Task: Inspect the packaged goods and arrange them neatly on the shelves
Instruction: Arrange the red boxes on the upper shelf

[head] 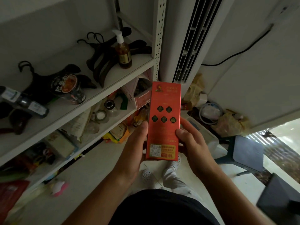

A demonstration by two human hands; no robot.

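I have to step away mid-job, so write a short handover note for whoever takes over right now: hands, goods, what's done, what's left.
Left hand: grips the lower left edge of the red box.
Right hand: grips its lower right edge, thumb on the printed face.
The box is held upright in front of the white shelf unit, printed side toward the camera, not yet shelved.
Done: box picked up, inspection apparently under way.
Left: finish checking it and place it neatly. The lower shelves look cluttered, and packets lie on the floor near the shelf foot.

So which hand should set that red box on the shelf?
Probably the left hand: it grips the red box on the side facing the shelf, which stands to the person's left. The right hand would reach across.
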